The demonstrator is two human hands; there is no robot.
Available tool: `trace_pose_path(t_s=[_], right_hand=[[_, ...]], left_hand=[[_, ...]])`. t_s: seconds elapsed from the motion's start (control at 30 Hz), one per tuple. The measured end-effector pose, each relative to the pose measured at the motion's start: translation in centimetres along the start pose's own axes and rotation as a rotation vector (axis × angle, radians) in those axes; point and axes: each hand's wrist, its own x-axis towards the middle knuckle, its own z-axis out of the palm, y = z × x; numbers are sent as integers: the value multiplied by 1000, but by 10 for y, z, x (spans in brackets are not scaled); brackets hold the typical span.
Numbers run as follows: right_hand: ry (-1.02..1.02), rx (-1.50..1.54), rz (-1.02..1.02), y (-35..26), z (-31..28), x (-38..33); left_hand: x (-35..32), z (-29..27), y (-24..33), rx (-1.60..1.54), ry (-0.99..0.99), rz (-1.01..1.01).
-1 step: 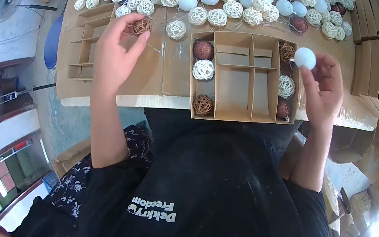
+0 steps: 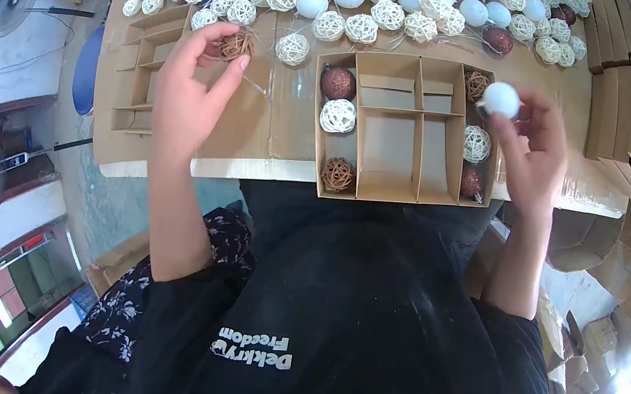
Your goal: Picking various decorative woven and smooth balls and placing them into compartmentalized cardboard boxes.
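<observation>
Brown wicker ball (image 2: 234, 44) is pinched in your left hand (image 2: 188, 92) over the cardboard tabletop (image 2: 278, 122), left of the divided box (image 2: 402, 133). Your right hand (image 2: 534, 152) grips a pale blue ball (image 2: 500, 99) at fingertips, just above box's right compartments.

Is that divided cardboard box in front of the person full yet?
Partly full. The box holds six balls in its left and right columns, while the middle compartments show only bare cardboard.
</observation>
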Motion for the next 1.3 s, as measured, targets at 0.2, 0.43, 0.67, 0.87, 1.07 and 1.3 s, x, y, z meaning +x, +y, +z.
trace_pose_path(t_s=[0.2, 0.43, 0.67, 0.87, 1.07, 1.3], right_hand=[[-115, -227, -69, -14, 0, -3], [-76, -239, 28, -19, 0, -4], [-159, -382, -60, -21, -8, -9], [-40, -358, -101, -26, 7, -3], [-126, -73, 18, 4, 12, -5], [-145, 158, 115, 17, 11, -11]], left_hand=[[-22, -9, 18, -313, -51, 116], [-24, 4, 20, -294, -68, 139], [-18, 8, 18, 50, -35, 127], [-6, 14, 10, 155, -31, 71], [17, 23, 1, 389, 112, 197], [63, 44, 18, 307, 3, 439]])
